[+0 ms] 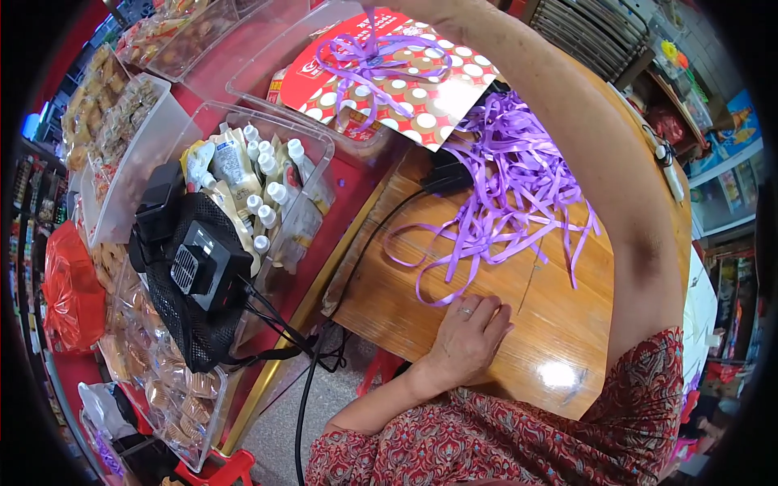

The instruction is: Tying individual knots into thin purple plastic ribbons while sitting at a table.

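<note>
My right arm reaches across the table to the upper edge, where my right hand [421, 8] is partly cut off. A purple ribbon bow [373, 61] hangs by a strand from its fingers, in front of a red card sheet with white and gold dots [438, 97]. My left hand [470, 336], with a ring on one finger, rests on the wooden table [559, 324]. Its fingers are curled down and close to a loose ribbon loop; no object shows in them. Beyond it lies a tangled heap of purple ribbon bows [519, 162].
Left of the table, a clear plastic bin [324, 154] holds several white-capped pouches. A black device [207, 263] on a mesh bag [194, 324] leans there, its cable trailing by the table edge. Packaged snacks [178, 397] and a red plastic bag [73, 283] stand farther left.
</note>
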Demonstrator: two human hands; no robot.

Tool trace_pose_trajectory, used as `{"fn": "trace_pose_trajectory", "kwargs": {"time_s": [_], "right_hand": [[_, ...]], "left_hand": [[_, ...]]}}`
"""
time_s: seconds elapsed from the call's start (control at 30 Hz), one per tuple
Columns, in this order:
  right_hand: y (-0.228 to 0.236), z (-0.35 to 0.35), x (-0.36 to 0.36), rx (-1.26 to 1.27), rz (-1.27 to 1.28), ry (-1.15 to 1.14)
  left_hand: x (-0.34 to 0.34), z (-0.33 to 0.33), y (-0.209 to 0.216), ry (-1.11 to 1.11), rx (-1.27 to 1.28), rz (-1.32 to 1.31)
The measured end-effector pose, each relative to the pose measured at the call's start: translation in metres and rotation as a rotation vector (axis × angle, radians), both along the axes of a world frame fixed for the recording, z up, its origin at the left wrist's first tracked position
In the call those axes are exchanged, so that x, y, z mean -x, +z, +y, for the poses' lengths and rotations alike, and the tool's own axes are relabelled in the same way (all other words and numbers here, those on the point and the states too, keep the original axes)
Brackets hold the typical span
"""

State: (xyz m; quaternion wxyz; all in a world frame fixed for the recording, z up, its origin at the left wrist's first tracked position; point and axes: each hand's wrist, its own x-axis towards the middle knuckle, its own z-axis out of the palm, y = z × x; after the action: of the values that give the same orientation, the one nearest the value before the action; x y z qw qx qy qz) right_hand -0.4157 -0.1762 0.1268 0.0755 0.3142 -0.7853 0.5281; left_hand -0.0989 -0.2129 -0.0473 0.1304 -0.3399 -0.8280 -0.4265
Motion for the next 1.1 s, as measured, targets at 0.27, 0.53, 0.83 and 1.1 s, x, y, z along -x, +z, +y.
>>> {"fn": "trace_pose_trajectory", "kwargs": {"time_s": [0.27,0.53,0.83,1.1], "right_hand": [[0.004,0.015,-0.024,-0.098,0.023,-0.077],[-0.037,0.036,-0.001,-0.786,0.868,-0.276],[-0.049,0.133,-0.094,-0.357,0.896,-0.111],[-0.121,0.250,-0.231,-0.714,-0.004,-0.510]], "left_hand": [[-0.005,0.001,-0.002,0.017,-0.035,0.048],[-0.004,0.004,-0.003,-0.004,0.008,0.094],[-0.004,0.006,-0.008,0.059,-0.096,0.094],[-0.010,0.007,-0.008,0.052,-0.069,0.148]]}}
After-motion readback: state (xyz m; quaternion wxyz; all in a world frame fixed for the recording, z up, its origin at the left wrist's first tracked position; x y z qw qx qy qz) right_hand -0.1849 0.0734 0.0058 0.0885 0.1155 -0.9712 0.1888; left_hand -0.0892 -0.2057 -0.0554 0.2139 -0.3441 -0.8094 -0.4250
